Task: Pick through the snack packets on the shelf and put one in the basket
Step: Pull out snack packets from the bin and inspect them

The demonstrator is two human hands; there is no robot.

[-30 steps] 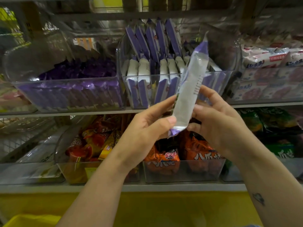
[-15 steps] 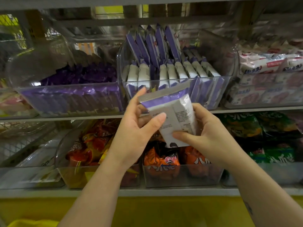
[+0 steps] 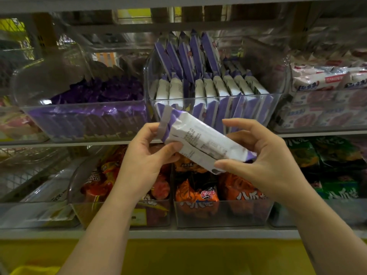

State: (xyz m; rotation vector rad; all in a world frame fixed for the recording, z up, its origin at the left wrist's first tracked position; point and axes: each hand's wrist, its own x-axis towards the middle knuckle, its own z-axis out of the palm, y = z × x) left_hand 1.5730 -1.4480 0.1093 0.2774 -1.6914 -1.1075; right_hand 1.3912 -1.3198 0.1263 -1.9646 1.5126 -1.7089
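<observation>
A white and purple snack packet [image 3: 200, 138] lies slanted between both hands in front of the shelf, its printed back facing me. My left hand [image 3: 148, 153] grips its upper left end, thumb on the front. My right hand [image 3: 256, 158] pinches its lower right end with thumb and fingers. Behind it a clear bin [image 3: 216, 104] holds several matching packets standing upright. A yellow corner at the bottom left may be the basket [image 3: 33, 270]; I cannot tell.
A clear bin of dark purple packets [image 3: 85, 114] stands left of the middle bin, pink and white packets [image 3: 325, 100] right. The lower shelf [image 3: 178, 233] carries bins of orange bags [image 3: 198, 195] and green bags [image 3: 337, 175]. A yellow panel runs below.
The packet stood upright a second ago; it has been turned and lowered to lie slanted with its printed back toward me. Both hands shifted to its two ends.
</observation>
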